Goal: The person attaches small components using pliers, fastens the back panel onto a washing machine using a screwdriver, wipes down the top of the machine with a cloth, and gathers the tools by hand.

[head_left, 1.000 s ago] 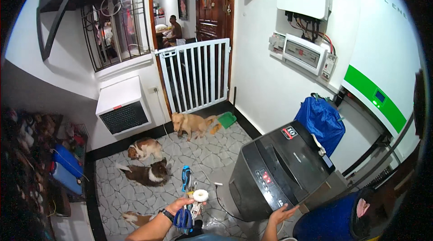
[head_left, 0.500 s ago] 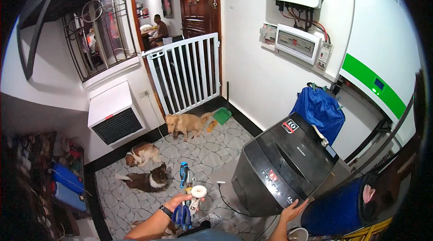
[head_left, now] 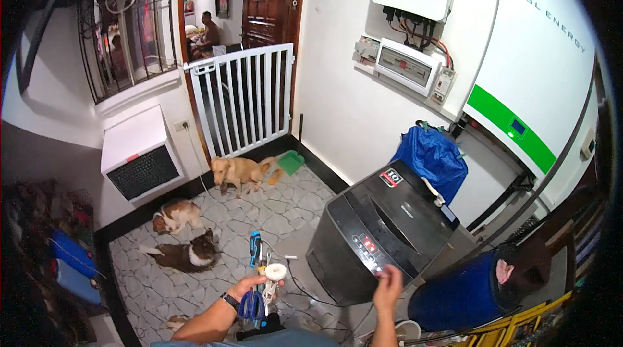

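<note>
My left hand (head_left: 245,287) is closed around a bundle of tools: scissors with dark blue handle loops (head_left: 252,307), a blue-and-black handled screwdriver (head_left: 255,248) pointing away from me, and a white ring-shaped roll (head_left: 276,272), perhaps tape. Other metal parts in that grip are too small to name. My right hand (head_left: 388,290) is raised at the front edge of the black top-loading washing machine (head_left: 396,217). Its fingertips are at or just over the lit control panel (head_left: 368,249); whether they touch cannot be made out. That hand holds nothing, its fingers partly bent and slightly blurred.
Three dogs, one tan (head_left: 240,172), one brown-and-white (head_left: 178,216) and one dark (head_left: 188,253), rest on the tiled floor. A white gate (head_left: 246,100) spans the doorway, with a person beyond. A blue barrel (head_left: 454,295) stands right of the washer; a cable trails below it.
My right hand has left the washer's lower right corner and moved up and left to its control panel. The left hand keeps its tools. The view has shifted slightly right.
</note>
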